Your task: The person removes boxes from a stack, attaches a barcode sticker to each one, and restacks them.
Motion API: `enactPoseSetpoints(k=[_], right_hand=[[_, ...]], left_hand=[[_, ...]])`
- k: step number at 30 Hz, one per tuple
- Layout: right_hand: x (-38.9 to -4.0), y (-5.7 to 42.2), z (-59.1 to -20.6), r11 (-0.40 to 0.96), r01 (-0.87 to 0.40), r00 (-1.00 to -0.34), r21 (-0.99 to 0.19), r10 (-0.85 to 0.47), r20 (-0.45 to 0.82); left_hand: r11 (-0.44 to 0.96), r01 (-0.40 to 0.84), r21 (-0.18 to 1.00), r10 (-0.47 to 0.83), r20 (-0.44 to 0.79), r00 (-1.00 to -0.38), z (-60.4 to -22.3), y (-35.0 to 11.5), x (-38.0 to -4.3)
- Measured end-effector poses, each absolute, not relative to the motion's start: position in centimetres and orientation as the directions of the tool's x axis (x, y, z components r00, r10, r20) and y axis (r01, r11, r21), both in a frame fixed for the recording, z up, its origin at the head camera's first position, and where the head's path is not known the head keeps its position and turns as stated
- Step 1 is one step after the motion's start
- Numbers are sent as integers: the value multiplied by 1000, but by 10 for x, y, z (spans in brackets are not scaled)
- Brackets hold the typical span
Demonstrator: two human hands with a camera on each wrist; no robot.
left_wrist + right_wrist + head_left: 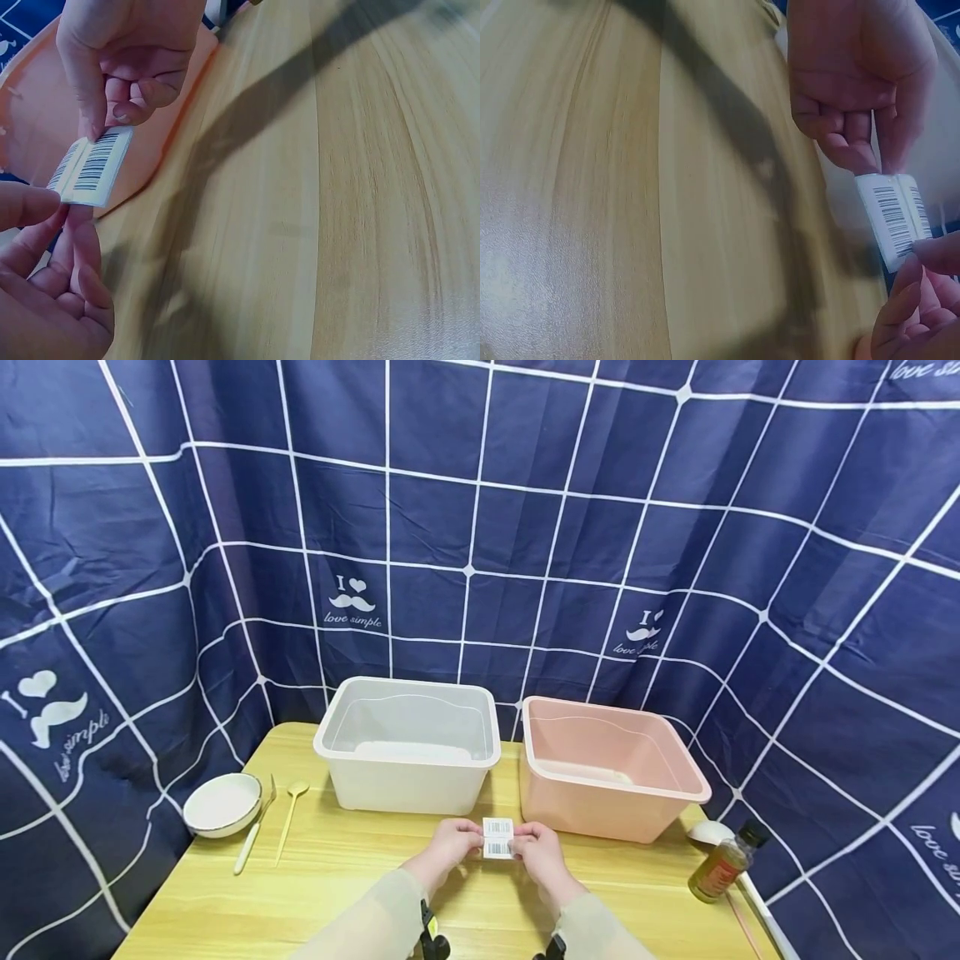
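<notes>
A small white card or label (498,828) with two barcode panels and a crease between them is held above the table, in front of the gap between the two bins. My left hand (452,843) pinches its left edge between thumb and fingers. From the opposite side my right hand (542,852) pinches the right edge. In the left wrist view, the barcode label (91,166) looks slightly bent along its crease. The right wrist view shows the label (894,217) between both sets of fingertips. Its back is hidden.
A white bin (408,785) and a pink bin (592,814) stand behind the hands. To the left are a white bowl (222,806), a fork (255,831) and a yellow spoon (288,818). A bottle (720,866) and a white ladle (708,833) are at right.
</notes>
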State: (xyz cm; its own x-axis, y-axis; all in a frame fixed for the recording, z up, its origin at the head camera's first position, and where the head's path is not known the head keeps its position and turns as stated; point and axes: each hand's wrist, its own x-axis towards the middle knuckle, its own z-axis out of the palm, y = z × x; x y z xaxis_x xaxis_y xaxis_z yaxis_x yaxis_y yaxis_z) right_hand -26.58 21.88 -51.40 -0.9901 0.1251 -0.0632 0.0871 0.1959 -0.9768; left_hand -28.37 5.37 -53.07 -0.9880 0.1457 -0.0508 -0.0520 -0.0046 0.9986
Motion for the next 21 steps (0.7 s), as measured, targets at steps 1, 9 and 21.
enactPoseSetpoints(k=[1, 9, 21], right_hand=[[-265, 218, -513, 194, 91, -990, -977, 122, -68], [-262, 216, -509, 205, 77, -991, -976, 123, -52], [-258, 207, -510, 600, -173, -950, -781, 108, 293]], left_hand=[[-7, -49, 999, 144, -48, -988, -530, 53, -283], [-8, -59, 998, 146, -57, -988, -532, 51, -283], [3, -64, 998, 157, -64, -986, -533, 51, -283]])
